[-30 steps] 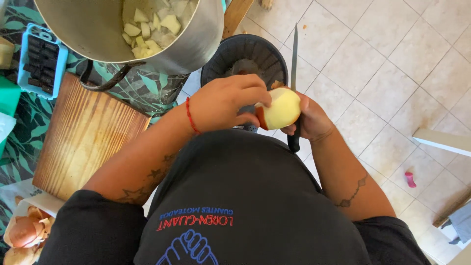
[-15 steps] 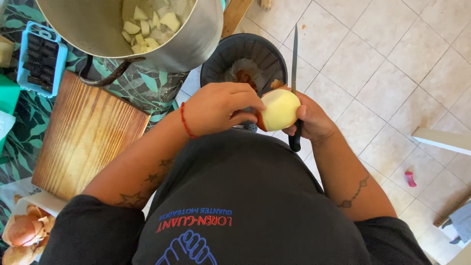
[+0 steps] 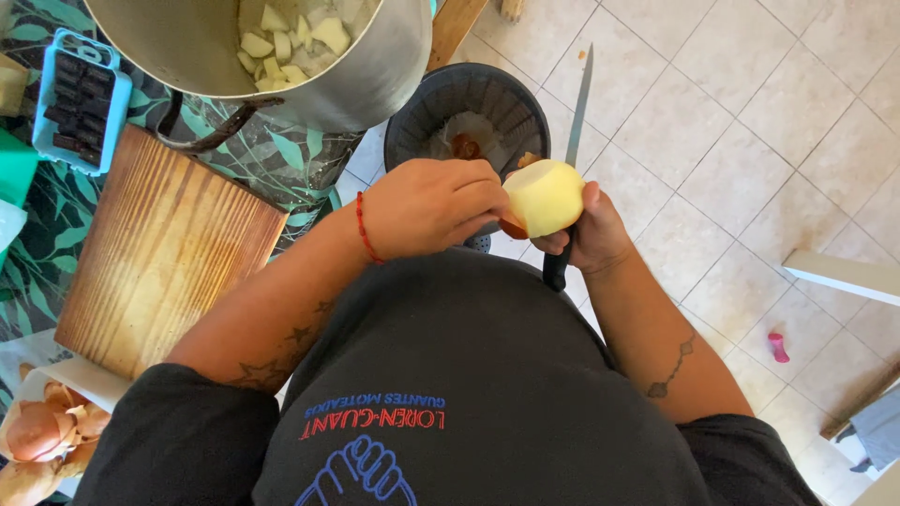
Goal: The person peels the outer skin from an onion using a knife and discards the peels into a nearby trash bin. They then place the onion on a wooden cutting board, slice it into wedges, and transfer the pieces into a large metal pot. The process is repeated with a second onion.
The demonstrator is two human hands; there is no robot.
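Observation:
My left hand [image 3: 427,206] grips a peeled pale-yellow potato [image 3: 547,195] from its left side, with a bit of brown skin at the potato's lower edge. My right hand [image 3: 589,234] presses the potato from the right with its thumb. The same hand is closed on a knife by its black handle [image 3: 555,272], and the long blade [image 3: 578,103] points away from me over the floor. Both hands hover just in front of my belly, above the near rim of a black bin [image 3: 412,122] that holds peelings.
A large metal pot [image 3: 375,66] with cut potato pieces stands on the leaf-patterned table at the upper left. A wooden cutting board [image 3: 159,253] and a blue tray [image 3: 80,98] lie on the left, with onions [image 3: 37,431] at the lower left. A small pink object [image 3: 778,347] lies on the tiled floor.
The hands and potato have shifted only slightly, and my left fingers have moved a little around the potato. The knife still points away from me.

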